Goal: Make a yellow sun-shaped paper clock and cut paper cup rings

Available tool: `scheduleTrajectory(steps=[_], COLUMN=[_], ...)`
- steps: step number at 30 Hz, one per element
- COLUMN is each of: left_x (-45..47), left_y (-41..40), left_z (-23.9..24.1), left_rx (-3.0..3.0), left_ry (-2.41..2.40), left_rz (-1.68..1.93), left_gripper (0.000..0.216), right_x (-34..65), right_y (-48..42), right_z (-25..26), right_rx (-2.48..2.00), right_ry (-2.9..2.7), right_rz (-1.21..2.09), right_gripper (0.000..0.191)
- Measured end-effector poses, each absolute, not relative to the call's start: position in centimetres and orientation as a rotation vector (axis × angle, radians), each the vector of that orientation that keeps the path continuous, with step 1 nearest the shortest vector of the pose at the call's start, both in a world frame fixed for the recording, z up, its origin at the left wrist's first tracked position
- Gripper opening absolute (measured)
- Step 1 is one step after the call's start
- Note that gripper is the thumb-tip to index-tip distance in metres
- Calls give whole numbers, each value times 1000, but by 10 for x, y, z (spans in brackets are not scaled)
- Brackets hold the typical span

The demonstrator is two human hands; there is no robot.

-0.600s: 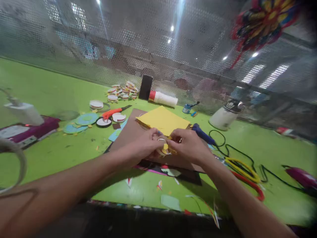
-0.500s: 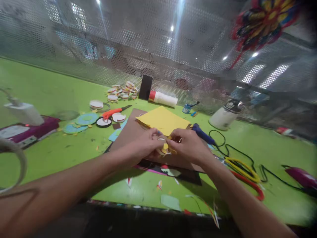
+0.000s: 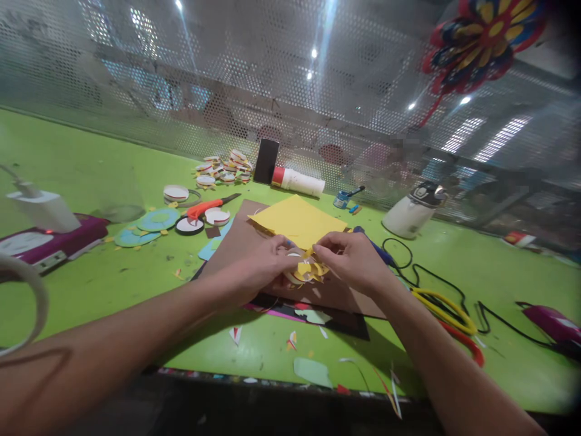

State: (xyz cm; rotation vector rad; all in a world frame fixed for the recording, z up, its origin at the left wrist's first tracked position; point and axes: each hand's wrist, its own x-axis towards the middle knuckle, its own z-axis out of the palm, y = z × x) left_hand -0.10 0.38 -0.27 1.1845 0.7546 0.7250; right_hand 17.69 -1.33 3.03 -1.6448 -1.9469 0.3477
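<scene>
The small paper piece, a curl of yellow and white strips, sits just above the near part of a brown card sheet, pinched between the 2 hands. The left hand closes on its left side with fingertips and thumb, and the right hand grips its right side the same way, fingers curled in. A yellow sheet lies on the brown card just behind the hands. Under the card's near edge, darker and pink sheets stick out, and paper scraps are scattered toward the table's front edge. The bright green table carries the rest. To the left are orange-handled scissors, round paper discs and blue rings, with a pile of small discs farther back. Near the far wall a black slab stands upright, just beside a white tube with a red cap lying on its side. On the right lie a blue glue gun, partly hidden by the right hand, a black cable, yellow and red loops and a white pot. At the far left a white charger rests on a magenta case. A perforated metal screen closes off the table's back, with ceiling lights shining through it, and a multicoloured paper flower hangs at the upper right.
</scene>
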Motion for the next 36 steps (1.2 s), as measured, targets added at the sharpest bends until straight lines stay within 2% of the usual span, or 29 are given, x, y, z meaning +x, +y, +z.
scheduleTrajectory(steps=[6,15,17,25,36], left_x=[0,-1,-1,1,1], left_y=[4,5,4,4,1], left_z=[-2,-2,-2,-2,3], left_rx=[1187,1212,1195,1175,1131], left_ry=[773,806,818,813,817], left_rz=[724,736,741,732,735], left_gripper=[30,35,35,33,30], right_x=[176,185,184,170,167], right_y=[-16,-9,-8,-14,-13], right_z=[33,27,25,21,17], right_rx=[-1600,-1403,-1385,-1468,-1454], right_ry=[-1930,-1625,-1632,-1770,-1855], right_rz=[395,405,451,527,467], right_gripper=[15,20,19,41,40])
